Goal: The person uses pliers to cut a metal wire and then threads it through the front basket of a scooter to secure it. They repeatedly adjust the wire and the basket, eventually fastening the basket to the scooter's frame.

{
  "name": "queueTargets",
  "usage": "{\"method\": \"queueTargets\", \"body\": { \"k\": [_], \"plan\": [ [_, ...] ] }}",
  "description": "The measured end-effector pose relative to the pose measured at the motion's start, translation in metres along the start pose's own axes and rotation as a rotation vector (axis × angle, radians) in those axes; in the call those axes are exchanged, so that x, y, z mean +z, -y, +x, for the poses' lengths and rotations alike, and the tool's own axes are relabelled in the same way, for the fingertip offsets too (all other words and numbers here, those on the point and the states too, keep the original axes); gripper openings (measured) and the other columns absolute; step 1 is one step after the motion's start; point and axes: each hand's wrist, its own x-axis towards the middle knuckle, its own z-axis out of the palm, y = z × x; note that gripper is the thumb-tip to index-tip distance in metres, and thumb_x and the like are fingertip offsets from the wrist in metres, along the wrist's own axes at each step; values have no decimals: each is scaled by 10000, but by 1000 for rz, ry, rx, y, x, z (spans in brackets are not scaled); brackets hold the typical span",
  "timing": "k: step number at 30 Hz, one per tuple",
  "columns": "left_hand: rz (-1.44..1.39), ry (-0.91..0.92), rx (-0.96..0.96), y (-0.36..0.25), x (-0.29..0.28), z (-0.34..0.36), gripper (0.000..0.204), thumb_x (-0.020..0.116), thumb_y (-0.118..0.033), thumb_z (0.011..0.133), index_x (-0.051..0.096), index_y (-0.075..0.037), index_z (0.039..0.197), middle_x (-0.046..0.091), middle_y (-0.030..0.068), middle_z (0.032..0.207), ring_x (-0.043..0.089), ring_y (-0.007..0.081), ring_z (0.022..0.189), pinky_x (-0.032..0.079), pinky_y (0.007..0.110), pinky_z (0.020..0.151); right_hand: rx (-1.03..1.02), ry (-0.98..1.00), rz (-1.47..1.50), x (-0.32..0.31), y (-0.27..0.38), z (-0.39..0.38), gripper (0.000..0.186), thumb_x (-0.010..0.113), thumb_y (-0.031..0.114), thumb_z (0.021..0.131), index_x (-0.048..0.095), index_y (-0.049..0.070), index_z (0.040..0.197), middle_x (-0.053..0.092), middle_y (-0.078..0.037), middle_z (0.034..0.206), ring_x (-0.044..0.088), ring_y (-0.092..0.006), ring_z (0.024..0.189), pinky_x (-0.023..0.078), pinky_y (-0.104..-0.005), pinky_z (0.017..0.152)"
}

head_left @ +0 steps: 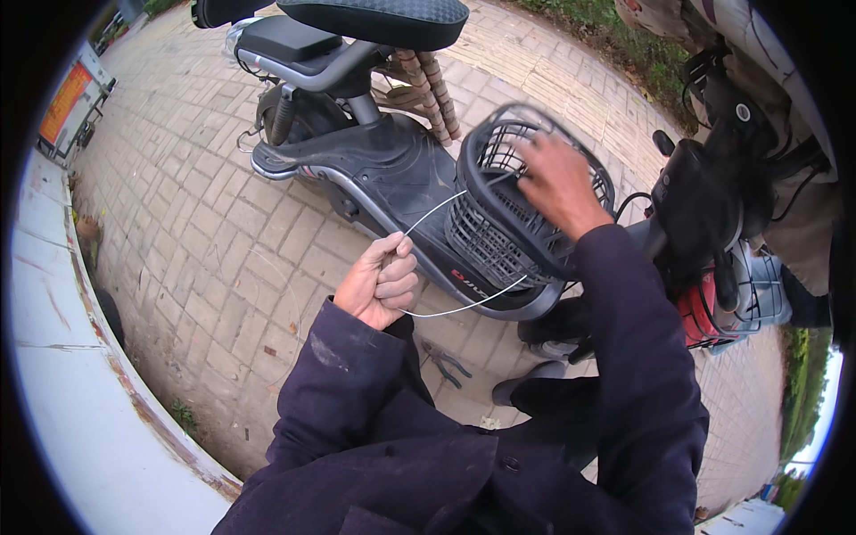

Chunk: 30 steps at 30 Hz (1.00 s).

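My left hand (383,281) is closed in a fist round a thin pale wire (459,312), which bends out from both sides of it. Both lengths of wire run to the near side of a black plastic basket (495,236) that stands on the scooter's footboard. Over the basket's opening is my right hand (557,183), slightly blurred, with its fingers curled; whether it grips anything cannot be made out. A dark electric scooter (379,165) stands beyond my hands. On the paving below lies a pair of pliers (444,364) with dark handles.
A white panel with a rusty edge (116,366) curves along the left. Another person stands at the upper right beside black handlebars and a red-and-blue basket (727,299). Wooden poles (432,94) stand behind the scooter. Brick paving (214,232) covers the ground.
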Motion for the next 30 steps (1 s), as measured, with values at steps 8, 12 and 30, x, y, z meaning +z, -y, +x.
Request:
{"method": "queueTargets", "body": {
  "k": [8, 12, 30],
  "plan": [
    [200, -94, -68, -22, 36, 6, 248, 483, -287, 1106, 591, -65, 1093, 416, -51, 680, 345, 26, 469, 271, 166, 343, 190, -449, 263, -63, -37, -41, 522, 663, 112, 802, 594, 35, 1314, 616, -178, 1084, 581, -385, 1051, 484, -453, 906],
    [613, -168, -167, -51, 82, 63, 269, 453, -265, 1115, 572, -40, 1204, 435, -45, 677, 354, 18, 435, 269, 163, 314, 298, -578, 298, -79, -37, -73, 477, 651, 94, 824, 610, 29, 1294, 651, -149, 1082, 642, -345, 1047, 498, -404, 921],
    [1209, -324, -301, 0, 72, 273, 157, 561, -87, 1037, 688, 3, 1057, 484, -31, 630, 330, 29, 449, 216, 201, 342, 499, -599, 489, -90, -40, -110, 433, 593, 61, 987, 550, -31, 1408, 639, -137, 1296, 632, -135, 1009, 514, -252, 855]
  ]
}}
